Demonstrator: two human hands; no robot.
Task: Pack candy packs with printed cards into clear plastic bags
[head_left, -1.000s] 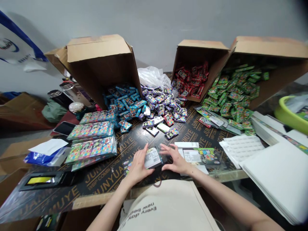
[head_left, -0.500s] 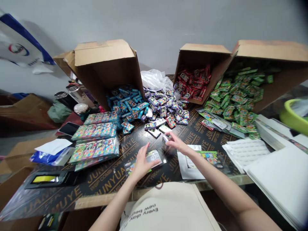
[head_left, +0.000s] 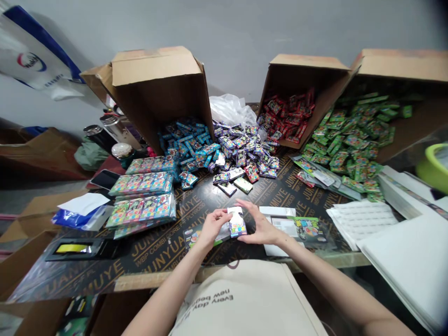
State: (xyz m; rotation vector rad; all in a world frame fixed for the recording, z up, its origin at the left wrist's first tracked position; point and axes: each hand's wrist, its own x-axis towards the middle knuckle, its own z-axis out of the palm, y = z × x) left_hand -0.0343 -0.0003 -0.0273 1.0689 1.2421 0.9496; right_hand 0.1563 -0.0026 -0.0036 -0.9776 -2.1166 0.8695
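Note:
In the middle of the dark board, a small white and purple printed packet (head_left: pixel 238 224) is held between my two hands. My left hand (head_left: pixel 213 228) pinches its upper left edge with thumb and fingers. My right hand (head_left: pixel 262 227) curves round its right side, thumb near the lower end and fingers by the upper end. A flat printed pouch (head_left: pixel 192 237) lies partly under my left hand. Beyond my hands are a white-faced packet (head_left: pixel 227 188) and a green-edged one (head_left: pixel 243 185), before a heap of purple packets (head_left: pixel 241 144).
Cardboard boxes on their sides spill blue packets (head_left: pixel 191 144), red packets (head_left: pixel 289 114) and green packets (head_left: pixel 346 140). Stacked wrapped packs (head_left: pixel 142 210) stand left, near a tape dispenser (head_left: pixel 77 249). At right lie another printed pouch (head_left: pixel 310 228) and white sheets (head_left: pixel 364 221).
My right hand has come down and towards my left hand with the small packet, which now shows its broad printed face. My left hand's spread fingers have closed on the packet's edge.

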